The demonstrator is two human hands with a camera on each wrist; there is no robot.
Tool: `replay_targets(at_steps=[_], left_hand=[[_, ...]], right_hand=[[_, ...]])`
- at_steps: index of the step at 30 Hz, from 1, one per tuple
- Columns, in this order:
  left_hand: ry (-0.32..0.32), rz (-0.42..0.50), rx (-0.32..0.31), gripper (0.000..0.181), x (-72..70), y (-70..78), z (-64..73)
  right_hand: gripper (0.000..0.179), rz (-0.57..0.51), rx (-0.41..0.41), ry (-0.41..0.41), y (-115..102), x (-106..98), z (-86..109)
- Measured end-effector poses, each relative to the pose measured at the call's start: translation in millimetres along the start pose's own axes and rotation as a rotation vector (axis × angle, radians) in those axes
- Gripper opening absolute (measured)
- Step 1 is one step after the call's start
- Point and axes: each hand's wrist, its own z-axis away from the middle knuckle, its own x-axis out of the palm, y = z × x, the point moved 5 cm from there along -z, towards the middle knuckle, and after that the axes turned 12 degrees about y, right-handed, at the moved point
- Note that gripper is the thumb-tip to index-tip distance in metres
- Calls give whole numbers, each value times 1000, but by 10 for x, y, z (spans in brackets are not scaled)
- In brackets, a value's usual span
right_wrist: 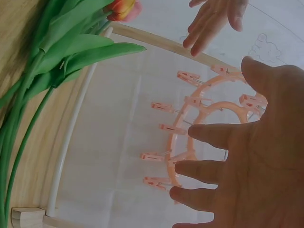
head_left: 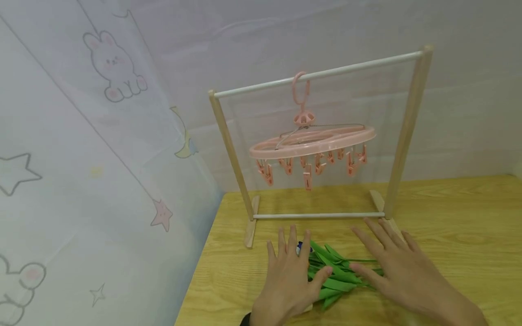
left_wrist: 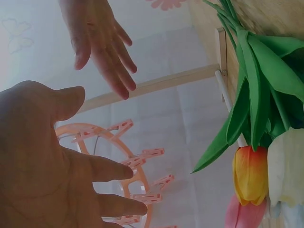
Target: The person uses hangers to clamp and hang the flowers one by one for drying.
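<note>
Both hands hover with spread fingers over a bunch of tulips (head_left: 336,276) lying on the table. My left hand (head_left: 287,276) is above the blossom end and hides most of the flowers in the head view; my right hand (head_left: 408,271) is above the stems. Neither holds anything. In the left wrist view an orange-yellow tulip (left_wrist: 250,175), a pink tulip (left_wrist: 243,212) and a white tulip (left_wrist: 289,166) show beside green leaves (left_wrist: 256,90). The green stems (right_wrist: 16,142) run along the table in the right wrist view.
Behind the flowers stands a wooden rack with a white top rail (head_left: 342,70) and a lower rail (head_left: 318,216). From the top rail hangs a round pink clip hanger (head_left: 314,144) with several clothespins (head_left: 307,177). A patterned wall covering (head_left: 122,181) borders the wooden table (head_left: 461,217) at left.
</note>
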Motion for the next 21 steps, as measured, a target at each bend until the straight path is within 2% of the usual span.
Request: replay_targets(at_steps=[4, 9, 12, 14, 17, 20, 21], left_hand=[[45, -35, 29, 78, -69, -18, -45], [174, -126, 195, 58, -176, 56, -128], [216, -112, 290, 39, -195, 165, -198], [191, -86, 333, 28, -182, 252, -245], [113, -85, 408, 15, -108, 421, -306], [10, -125, 474, 5, 57, 617, -337], [-12, -152, 496, 9, 131, 686, -332]], right_hand=[[69, -12, 3, 17, 66, -64, -80], [54, -18, -29, 178, 146, -280, -242], [44, -41, 6, 244, 196, -428, -335], [42, -58, 55, 252, 215, -513, -402], [40, -85, 122, 241, 228, -591, -499], [37, -133, 148, 265, 215, -628, -582], [36, -147, 149, 275, 211, -627, -602]])
